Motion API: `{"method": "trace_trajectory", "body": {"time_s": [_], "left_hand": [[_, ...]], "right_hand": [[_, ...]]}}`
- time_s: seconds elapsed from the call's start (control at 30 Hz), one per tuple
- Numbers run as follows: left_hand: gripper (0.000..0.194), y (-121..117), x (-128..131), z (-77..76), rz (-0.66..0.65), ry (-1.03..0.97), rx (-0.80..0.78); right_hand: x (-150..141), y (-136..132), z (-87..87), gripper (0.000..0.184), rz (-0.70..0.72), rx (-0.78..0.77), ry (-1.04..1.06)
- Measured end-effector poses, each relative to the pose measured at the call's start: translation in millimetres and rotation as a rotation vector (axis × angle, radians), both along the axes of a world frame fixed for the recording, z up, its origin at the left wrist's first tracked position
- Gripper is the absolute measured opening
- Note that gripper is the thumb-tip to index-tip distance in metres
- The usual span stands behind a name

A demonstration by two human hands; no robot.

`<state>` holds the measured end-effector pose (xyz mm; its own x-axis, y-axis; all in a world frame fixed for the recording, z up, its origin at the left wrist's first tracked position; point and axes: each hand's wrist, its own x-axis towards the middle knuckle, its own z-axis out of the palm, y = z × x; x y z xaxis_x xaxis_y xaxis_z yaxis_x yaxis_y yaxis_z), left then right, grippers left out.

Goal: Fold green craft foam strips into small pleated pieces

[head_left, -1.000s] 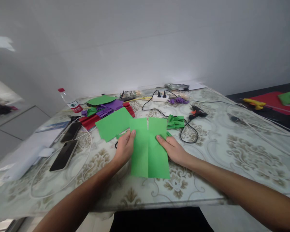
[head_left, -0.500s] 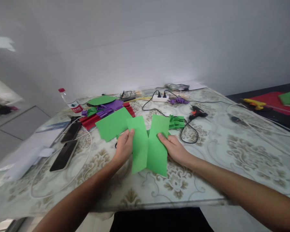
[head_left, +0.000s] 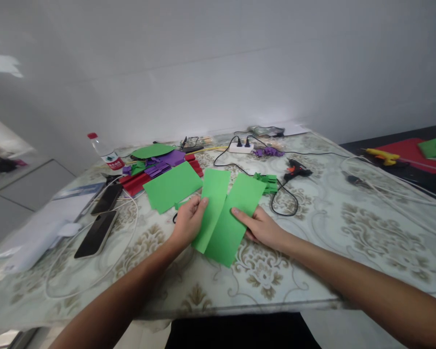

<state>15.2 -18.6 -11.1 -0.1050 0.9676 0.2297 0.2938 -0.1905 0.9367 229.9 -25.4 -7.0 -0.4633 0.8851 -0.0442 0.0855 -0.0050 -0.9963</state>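
Two long green paper strips are held just above the table. My left hand (head_left: 187, 224) grips the left green strip (head_left: 212, 203) by its left edge. My right hand (head_left: 260, 226) grips the right green strip (head_left: 236, 218) by its right edge. The strips overlap near their lower ends and lean to the right. A larger green sheet (head_left: 170, 186) lies flat on the table to the left of my hands. Behind the strips sits a pile of folded green pieces (head_left: 269, 182).
Red and purple paper (head_left: 156, 170), a green circle (head_left: 150, 150) and a water bottle (head_left: 107, 155) lie at the back left. Two phones (head_left: 100, 218) with a white cable rest at left. A black glue gun (head_left: 296, 168) and power strip (head_left: 241, 147) with cords sit behind.
The green sheet was lying flat with a cut down its middle; it has come apart into two strips, which my hands lifted and tilted to the right, overlapping.
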Motion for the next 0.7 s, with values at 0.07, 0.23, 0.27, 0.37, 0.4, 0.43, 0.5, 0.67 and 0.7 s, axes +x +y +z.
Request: {"method": "trace_trajectory", "body": {"time_s": [0.07,0.23,0.27,0.37,0.4,0.43,0.5,0.67,0.7], "left_hand": [[0.039,-1,-1,0.7,0.008,0.148,0.080],[0.040,-2,-1,6.2,0.073,0.270,0.167],[0.041,-2,-1,7.0,0.080,0.272,0.172],[0.042,2,-3,7.5,0.111,0.267,0.173],[0.042,3,-4,7.0,0.122,0.260,0.168],[0.042,5,-5,6.3,0.131,0.253,0.162],[0.042,9,-7,4.4,0.137,0.247,0.147],[0.040,11,-6,1.7,0.125,0.251,0.109],[0.040,10,-5,2.3,0.123,0.235,0.108]], "right_hand": [[-2,-1,-1.6,0.058,0.023,0.047,0.046],[-2,0,-4.9,0.055,0.015,0.080,0.054],[-2,0,-4.7,0.056,0.004,0.091,0.041],[-1,1,-3.7,0.058,-0.042,0.122,0.014],[0,1,-3.4,0.058,-0.059,0.122,0.010],[0,1,-3.2,0.059,-0.074,0.116,0.005],[1,2,-2.5,0.061,-0.078,0.087,-0.018],[1,0,2.8,0.061,0.109,0.034,-0.043],[1,-1,4.3,0.060,0.152,0.036,-0.030]]}}
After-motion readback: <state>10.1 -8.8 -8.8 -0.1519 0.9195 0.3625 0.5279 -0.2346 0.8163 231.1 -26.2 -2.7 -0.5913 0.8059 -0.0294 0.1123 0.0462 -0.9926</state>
